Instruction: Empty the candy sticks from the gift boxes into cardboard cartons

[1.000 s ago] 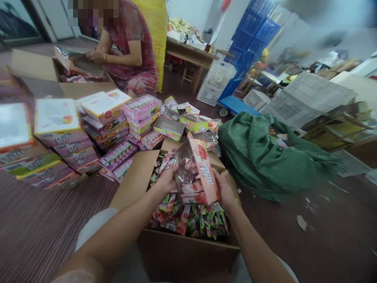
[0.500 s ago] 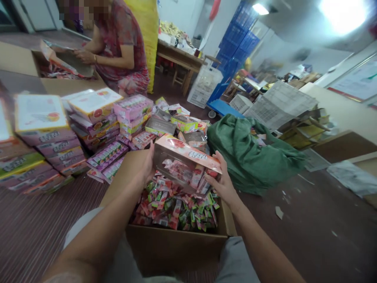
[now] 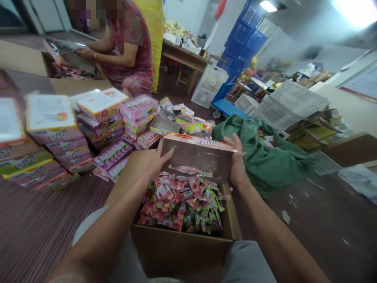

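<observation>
Your left hand (image 3: 156,163) and right hand (image 3: 235,165) clamp the two short ends of a pink display box (image 3: 197,157), fingers wrapped over its edges, holding it level just above the open carton (image 3: 182,251) of loose candy sachets (image 3: 182,200) between your knees. The box looks light but thin-walled, and its clear plastic window is probably slick and easy to dent, so the stiffer card ends seem the safest hold. Beyond it, a green cloth (image 3: 265,157) and stacks of filled boxes (image 3: 59,145) lie on the floor (image 3: 324,220), where another person (image 3: 129,51) works.
</observation>
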Motion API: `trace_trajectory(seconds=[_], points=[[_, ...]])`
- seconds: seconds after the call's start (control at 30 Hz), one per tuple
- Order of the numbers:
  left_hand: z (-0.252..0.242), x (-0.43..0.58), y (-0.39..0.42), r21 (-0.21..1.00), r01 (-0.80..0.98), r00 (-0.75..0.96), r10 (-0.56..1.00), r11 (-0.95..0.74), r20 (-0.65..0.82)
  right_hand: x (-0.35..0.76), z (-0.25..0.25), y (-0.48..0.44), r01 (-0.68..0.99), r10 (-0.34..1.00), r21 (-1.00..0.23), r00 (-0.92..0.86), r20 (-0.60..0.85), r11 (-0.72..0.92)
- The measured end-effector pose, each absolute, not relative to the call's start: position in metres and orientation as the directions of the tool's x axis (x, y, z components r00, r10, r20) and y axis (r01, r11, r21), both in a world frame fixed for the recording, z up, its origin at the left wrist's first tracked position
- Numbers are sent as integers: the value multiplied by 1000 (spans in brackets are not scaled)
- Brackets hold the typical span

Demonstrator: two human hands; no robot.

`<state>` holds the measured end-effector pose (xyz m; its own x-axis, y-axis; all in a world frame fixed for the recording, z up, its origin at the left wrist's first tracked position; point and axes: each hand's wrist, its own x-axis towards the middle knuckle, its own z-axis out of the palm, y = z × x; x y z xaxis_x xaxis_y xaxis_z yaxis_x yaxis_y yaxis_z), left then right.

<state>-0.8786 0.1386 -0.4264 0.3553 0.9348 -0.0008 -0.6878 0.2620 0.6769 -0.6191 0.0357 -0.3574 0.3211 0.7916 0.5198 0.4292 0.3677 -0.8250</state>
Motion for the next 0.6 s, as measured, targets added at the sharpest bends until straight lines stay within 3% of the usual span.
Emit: trace_trajectory(seconds=[0.13,0.27,0.3,0.33,0.43,0.6], points=[[-417,-891,152,630,-763,204,979,146,21,-621,-406,73,470,853,-876,409,325,108],[-418,-903,168,603,-797,-11,998,28,-62,-670,-489,96,601,938,-798,295,184,-32],[-419,-906,171,611,-791,-31,996,27,-85,-685,-509,95,673,960,-735,251,124,-82],[-420,-909,173,618,-786,-50,993,29,-110,-699,-527,90,793,980,-596,193,53,-124],[-418,-917,176,631,-775,-107,976,37,-189,-722,-568,62,961,997,-263,71,-43,-80],[-415,-923,181,639,-758,-136,926,131,-351,-704,-595,32,975,992,-199,85,-97,-103]])
